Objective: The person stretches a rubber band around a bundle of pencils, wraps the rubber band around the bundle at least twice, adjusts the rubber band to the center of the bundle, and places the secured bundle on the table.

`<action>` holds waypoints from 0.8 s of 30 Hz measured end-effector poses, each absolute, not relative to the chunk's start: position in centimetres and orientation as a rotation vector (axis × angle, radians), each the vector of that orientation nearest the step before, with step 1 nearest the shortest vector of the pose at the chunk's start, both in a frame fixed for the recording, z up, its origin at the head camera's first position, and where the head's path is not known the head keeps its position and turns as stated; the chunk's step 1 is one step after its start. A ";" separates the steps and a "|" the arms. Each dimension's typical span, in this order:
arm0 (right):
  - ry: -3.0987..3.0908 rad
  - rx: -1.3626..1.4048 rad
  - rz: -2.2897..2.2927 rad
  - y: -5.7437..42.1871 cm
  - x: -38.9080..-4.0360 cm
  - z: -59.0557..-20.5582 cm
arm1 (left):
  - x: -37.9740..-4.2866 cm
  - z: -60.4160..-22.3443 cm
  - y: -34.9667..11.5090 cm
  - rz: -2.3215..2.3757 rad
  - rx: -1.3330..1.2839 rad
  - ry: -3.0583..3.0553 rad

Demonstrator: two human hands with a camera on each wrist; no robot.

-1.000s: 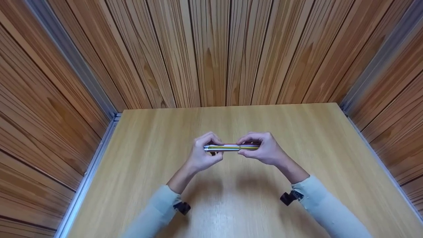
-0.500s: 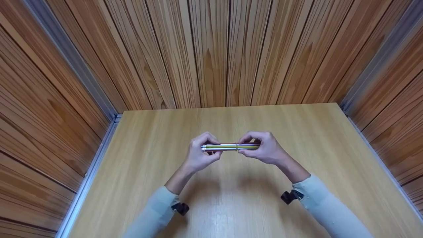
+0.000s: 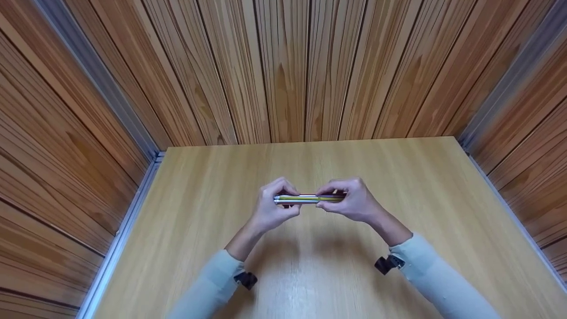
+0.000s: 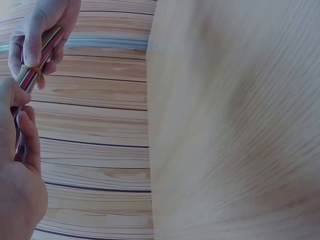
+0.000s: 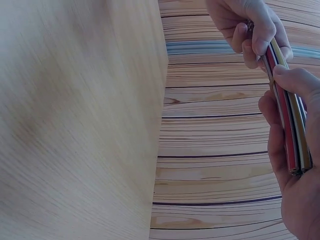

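A bundle of several striped pencils [image 3: 308, 199] is held level above the table, between the two hands. My left hand [image 3: 275, 210] pinches its left end between thumb and fingers. My right hand [image 3: 358, 201] grips the other half, its fingertips at the band. Around the bundle runs a yellowish rubber band [image 4: 31, 69], clear in the left wrist view. Seen from the right wrist, the pencils [image 5: 287, 117] are red, yellow and dark, and their near ends lie against the right palm. The far ends are partly hidden by the left hand's fingers.
Below the hands lies a light wooden table [image 3: 203, 177]. Wood-plank walls [image 3: 283, 71] rise behind it and on both sides, with a metal rail [image 3: 119, 239] along the left edge. A small dark camera [image 3: 246, 280] is strapped at the left sleeve, another [image 3: 385, 265] at the right.
Both hands still hold the bundle. The left hand shifted slightly left, then back right. The right hand has moved slightly left, so the gap between the hands is a little smaller than half a second ago.
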State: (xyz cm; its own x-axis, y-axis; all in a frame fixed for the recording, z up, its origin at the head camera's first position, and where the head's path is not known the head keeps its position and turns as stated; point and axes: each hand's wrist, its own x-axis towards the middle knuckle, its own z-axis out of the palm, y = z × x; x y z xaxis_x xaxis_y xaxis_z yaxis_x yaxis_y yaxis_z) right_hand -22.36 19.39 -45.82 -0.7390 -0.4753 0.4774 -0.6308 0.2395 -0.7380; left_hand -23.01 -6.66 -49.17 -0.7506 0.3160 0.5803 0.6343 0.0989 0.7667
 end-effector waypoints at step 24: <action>-2.612 1.054 1.302 20.7 -22.4 -44.4 | -22.3 -50.7 -5.2 -1.778 -0.883 -2.068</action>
